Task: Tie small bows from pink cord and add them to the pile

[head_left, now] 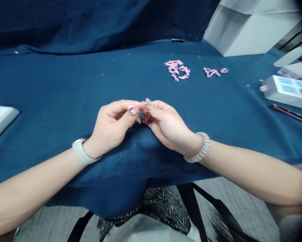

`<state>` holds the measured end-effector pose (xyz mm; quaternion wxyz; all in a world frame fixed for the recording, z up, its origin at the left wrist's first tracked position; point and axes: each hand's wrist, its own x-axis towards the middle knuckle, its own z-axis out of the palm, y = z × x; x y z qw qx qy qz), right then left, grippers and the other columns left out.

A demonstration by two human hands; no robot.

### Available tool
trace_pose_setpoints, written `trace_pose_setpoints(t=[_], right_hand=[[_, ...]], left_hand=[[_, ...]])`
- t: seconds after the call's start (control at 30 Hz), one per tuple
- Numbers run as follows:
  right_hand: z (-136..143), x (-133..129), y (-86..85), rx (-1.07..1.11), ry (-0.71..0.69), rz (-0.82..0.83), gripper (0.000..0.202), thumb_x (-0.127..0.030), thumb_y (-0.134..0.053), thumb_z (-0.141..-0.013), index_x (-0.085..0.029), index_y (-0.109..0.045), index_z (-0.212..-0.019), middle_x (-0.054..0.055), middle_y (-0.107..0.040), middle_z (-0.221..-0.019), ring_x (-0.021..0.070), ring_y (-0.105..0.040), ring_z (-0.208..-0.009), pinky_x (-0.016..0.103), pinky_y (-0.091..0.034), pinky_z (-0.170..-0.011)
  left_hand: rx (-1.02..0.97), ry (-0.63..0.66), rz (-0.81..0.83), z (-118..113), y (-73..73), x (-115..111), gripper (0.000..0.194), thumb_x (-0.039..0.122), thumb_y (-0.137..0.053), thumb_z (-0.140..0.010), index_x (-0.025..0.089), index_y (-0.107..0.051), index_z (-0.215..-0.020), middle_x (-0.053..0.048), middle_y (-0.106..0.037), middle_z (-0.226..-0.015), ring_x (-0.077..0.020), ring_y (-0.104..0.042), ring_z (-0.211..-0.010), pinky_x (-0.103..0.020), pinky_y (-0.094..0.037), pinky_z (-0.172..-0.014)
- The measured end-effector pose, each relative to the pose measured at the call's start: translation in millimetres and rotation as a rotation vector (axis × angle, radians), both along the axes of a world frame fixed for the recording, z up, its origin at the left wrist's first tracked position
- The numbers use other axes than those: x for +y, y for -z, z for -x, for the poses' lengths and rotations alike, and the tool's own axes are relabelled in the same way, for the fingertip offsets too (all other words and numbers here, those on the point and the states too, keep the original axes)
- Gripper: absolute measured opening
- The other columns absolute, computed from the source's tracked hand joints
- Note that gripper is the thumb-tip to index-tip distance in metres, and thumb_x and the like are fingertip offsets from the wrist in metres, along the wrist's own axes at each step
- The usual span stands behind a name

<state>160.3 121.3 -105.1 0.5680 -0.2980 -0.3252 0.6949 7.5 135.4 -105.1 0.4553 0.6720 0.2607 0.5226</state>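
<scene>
Both hands, left [113, 124] and right [166, 122], pinch a small pink piece [131, 107] mid-frame; pink loops [177, 69] lie scattered at upper right.

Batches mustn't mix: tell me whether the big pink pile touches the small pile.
Apart. The head view shows bare blue cloth between the big pink pile and the small pile.

This looks like a small handicraft workstation: beyond the fingers [134, 111], a table with a blue cloth [65, 80] bears little pink ribbon bows [175, 67]; to their right lie a pen [291, 113] and a white plastic case [287, 90], with white storage bins [252, 30] farther off.
</scene>
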Motion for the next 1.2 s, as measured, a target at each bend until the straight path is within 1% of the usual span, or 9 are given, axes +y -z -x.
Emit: trace_pose_setpoints(t=[0.1,0.3,0.43,0.53,0.63,0.73,0.8,1.0,1.2], right_hand=[[-3,-1,-3.6,-0.071,0.028,-0.079,0.030,-0.038,-0.080,-0.071,-0.019,-0.059,-0.066,-0.003,-0.057,-0.068,0.0093,-0.049,-0.066,0.026,-0.042,-0.068],[-5,-1,-3.5,-0.205,0.087,-0.221,0.035,-0.045,-0.082,-0.068,-0.018,-0.060,-0.065,-0.004,-0.060,-0.063,0.0092,-0.054,-0.065,0.025,-0.044,-0.067],[-5,0,-2.8,-0.318,0.141,-0.288,0.033,-0.044,-0.082,-0.070,-0.017,-0.062,-0.067,-0.003,-0.063,-0.065,0.0092,-0.056,-0.064,0.025,-0.046,-0.065],[-4,-1,-4.0,-0.321,0.140,-0.310,0.032,-0.043,-0.082,-0.069,-0.017,-0.063,-0.066,-0.002,-0.065,-0.066,0.0094,-0.059,-0.064,0.025,-0.048,-0.065],[-3,-1,-5.2,-0.309,0.136,-0.311,0.032,-0.043,-0.082,-0.069,-0.018,-0.063,-0.065,-0.003,-0.065,-0.065,0.0094,-0.060,-0.063,0.025,-0.050,-0.066],[-2,-1,-4.7,-0.340,0.147,-0.307,0.032,-0.044,-0.081,-0.070,-0.018,-0.063,-0.066,-0.002,-0.065,-0.067,0.0098,-0.060,-0.065,0.025,-0.050,-0.066],[-2,-2,-3.6,-0.359,0.154,-0.307,0.032,-0.045,-0.081,-0.070,-0.018,-0.063,-0.066,-0.001,-0.066,-0.068,0.0100,-0.060,-0.065,0.026,-0.050,-0.066],[-4,-2,-2.3,-0.375,0.156,-0.323,0.029,-0.041,-0.080,-0.073,-0.018,-0.063,-0.067,-0.002,-0.063,-0.066,0.0087,-0.057,-0.063,0.024,-0.047,-0.062],[-5,-1,-3.8,-0.368,0.150,-0.321,0.030,-0.043,-0.080,-0.072,-0.018,-0.064,-0.069,-0.001,-0.065,-0.070,0.0105,-0.060,-0.067,0.025,-0.049,-0.067]], left_hand=[[-0.038,0.010,0.065,-1,0.3,1,0.018,0.039,-0.067,-0.087,0.031,-0.077,-0.100,-0.002,-0.071,-0.079,-0.0093,-0.057,-0.061,-0.022,-0.047,-0.055],[-0.036,-0.001,0.217,-1,0.3,0,0.027,0.041,-0.070,-0.085,0.030,-0.076,-0.108,-0.003,-0.071,-0.085,-0.0101,-0.059,-0.067,-0.023,-0.053,-0.062],[-0.091,0.015,0.328,-1,-1.4,0,0.027,0.036,-0.074,-0.082,0.028,-0.075,-0.108,-0.001,-0.072,-0.082,-0.0089,-0.061,-0.068,-0.021,-0.055,-0.066],[-0.172,0.057,0.415,-2,-6.8,1,0.035,0.030,-0.081,-0.075,0.027,-0.072,-0.109,0.002,-0.070,-0.074,-0.0077,-0.062,-0.064,-0.018,-0.054,-0.064],[-0.225,0.101,0.477,-3,-12.5,1,0.037,0.027,-0.085,-0.070,0.024,-0.063,-0.099,0.005,-0.067,-0.066,-0.0075,-0.063,-0.060,-0.017,-0.054,-0.061],[-0.238,0.095,0.494,-3,-15.1,2,0.039,0.027,-0.086,-0.068,0.020,-0.050,-0.081,0.006,-0.065,-0.065,-0.0068,-0.063,-0.058,-0.016,-0.054,-0.058],[-0.231,0.086,0.501,-4,-15.0,2,0.043,0.028,-0.087,-0.066,0.019,-0.046,-0.076,0.006,-0.064,-0.065,-0.0066,-0.063,-0.058,-0.015,-0.054,-0.057],[-0.196,0.090,0.504,-4,-13.0,3,0.039,0.027,-0.088,-0.065,0.016,-0.052,-0.074,0.004,-0.067,-0.065,-0.0062,-0.063,-0.056,-0.015,-0.055,-0.057],[-0.206,0.085,0.540,-3,-13.3,3,0.030,0.026,-0.088,-0.065,0.013,-0.062,-0.075,0.000,-0.070,-0.070,-0.0068,-0.065,-0.059,-0.016,-0.056,-0.061]])
